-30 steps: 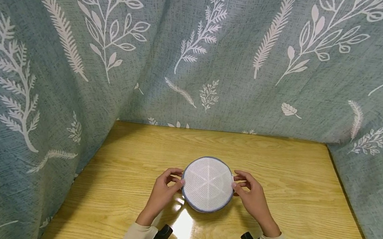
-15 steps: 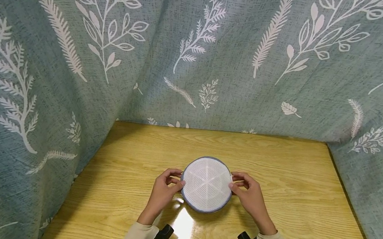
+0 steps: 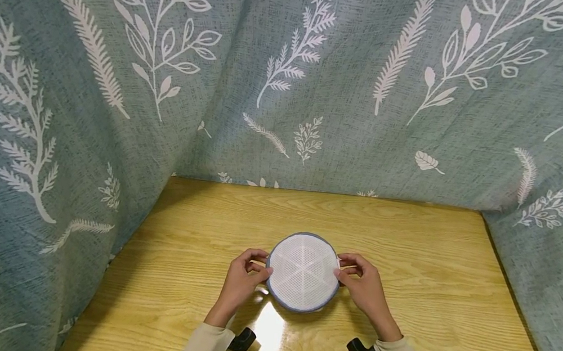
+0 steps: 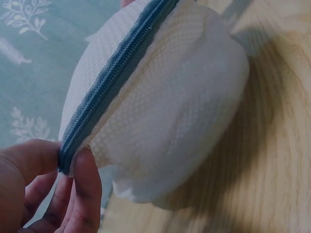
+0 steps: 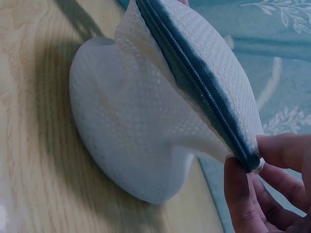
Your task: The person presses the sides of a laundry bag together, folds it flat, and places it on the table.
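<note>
Head view: a white mesh bag [image 3: 302,272] lies between the 2 grips, its round face up. The left grip [image 3: 239,280] pinches its left edge, and the right grip [image 3: 365,290] pinches the opposite edge. Compared with 1 second ago, the right grip sits a little closer to the left grip, which is in nearly the same place. The bag looks slightly narrower, its far edge a touch nearer the person. Beneath both grips is the wooden table [image 3: 206,219]; beyond them hangs a leafy blue-green curtain [image 3: 350,154].

Left wrist view: finger and thumb are narrow, closed on the end of the blue zipper [image 4: 112,80], which slants up and away from the left grip. The bag's white underside bulges beside it, over the table.

Right wrist view: the right grip pinches the zipper's other end, a small white tab [image 5: 261,166] showing between the fingers.
</note>
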{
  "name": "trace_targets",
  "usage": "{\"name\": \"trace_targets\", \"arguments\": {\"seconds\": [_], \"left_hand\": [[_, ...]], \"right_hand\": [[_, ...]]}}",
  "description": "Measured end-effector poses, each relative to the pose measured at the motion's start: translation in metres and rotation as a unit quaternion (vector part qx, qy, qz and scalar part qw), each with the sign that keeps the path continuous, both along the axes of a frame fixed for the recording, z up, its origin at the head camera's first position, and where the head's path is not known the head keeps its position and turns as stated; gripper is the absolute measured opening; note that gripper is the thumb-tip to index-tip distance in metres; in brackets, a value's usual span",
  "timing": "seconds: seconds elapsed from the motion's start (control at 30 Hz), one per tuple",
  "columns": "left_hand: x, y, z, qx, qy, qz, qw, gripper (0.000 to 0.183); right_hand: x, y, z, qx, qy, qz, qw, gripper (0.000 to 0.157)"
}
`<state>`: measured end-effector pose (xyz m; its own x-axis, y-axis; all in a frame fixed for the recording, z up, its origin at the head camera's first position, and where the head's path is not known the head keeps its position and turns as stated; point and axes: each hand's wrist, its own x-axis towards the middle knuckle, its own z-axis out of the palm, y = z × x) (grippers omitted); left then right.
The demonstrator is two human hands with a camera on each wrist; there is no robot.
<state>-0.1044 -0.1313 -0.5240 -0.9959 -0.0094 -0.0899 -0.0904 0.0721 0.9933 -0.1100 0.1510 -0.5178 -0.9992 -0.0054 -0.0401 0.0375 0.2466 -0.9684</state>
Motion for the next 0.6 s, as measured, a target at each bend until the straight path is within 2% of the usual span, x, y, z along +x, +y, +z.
{"name": "trace_targets", "arguments": {"seconds": [0.23,0.6], "left_hand": [[-0.001,0.001,-0.006,-0.022,-0.013,-0.003,0.9997,0.031],[-0.003,0.000,-0.020,-0.060,0.000,-0.015,0.9981,0.030]], "right_hand": [[-0.002,0.000,-0.010,0.013,-0.003,-0.001,1.000,0.029],[-0.003,-0.002,-0.020,0.014,-0.011,0.000,1.000,0.030]]}}
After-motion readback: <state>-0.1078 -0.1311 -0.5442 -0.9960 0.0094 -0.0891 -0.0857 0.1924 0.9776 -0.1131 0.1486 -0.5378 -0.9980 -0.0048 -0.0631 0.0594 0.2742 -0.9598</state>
